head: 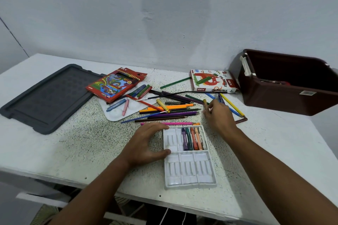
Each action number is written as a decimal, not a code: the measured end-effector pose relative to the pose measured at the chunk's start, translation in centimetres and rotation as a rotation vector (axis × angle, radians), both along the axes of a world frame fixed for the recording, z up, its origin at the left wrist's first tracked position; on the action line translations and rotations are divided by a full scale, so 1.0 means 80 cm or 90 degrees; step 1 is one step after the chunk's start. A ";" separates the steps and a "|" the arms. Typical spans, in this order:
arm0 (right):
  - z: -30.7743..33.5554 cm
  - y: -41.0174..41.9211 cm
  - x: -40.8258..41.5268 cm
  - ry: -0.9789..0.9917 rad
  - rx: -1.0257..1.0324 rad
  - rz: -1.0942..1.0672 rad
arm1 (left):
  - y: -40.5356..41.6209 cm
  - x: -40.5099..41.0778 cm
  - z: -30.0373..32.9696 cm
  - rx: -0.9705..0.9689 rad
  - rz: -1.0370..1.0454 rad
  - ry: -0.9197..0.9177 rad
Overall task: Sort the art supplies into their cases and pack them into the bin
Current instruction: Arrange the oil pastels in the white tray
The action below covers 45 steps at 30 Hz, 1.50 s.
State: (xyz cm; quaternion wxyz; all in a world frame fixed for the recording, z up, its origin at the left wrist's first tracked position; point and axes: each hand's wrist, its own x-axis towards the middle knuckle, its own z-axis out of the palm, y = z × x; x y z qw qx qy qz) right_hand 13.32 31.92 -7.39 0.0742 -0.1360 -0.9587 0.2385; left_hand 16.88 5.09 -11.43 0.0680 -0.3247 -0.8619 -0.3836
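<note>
The tabletop [76, 151] is white and speckled, and most of the job looks still to do. The brown bin [285, 95] sits at the far right by the wall, open, with something hard to make out inside. Its gray lid [45, 97] lies flat at the far left. The red pencil box [117, 86] rests partly on a white palette [117, 115], which has a few crayons on it. The pastel box [212, 81] lies shut near the bin. In the middle is a loose pile of pencils [170, 113], and most point left to right across the table. Close to the person is the white tray [188, 168], long side running away from them. Only five pastels [192, 139] are in it, side by side in the far right slots, each pointing away from the person. The other slots are bare. The left hand [146, 144] rests beside the tray with loose fingers, thumb touching its left edge, holding nothing. The right hand [217, 115] reaches into the pile and seems to pinch a short olive crayon [205, 103], which stands nearly upright.
</note>
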 end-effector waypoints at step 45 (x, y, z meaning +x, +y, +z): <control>-0.012 -0.039 0.070 0.154 0.086 0.541 | 0.001 0.000 0.002 -0.001 0.001 0.008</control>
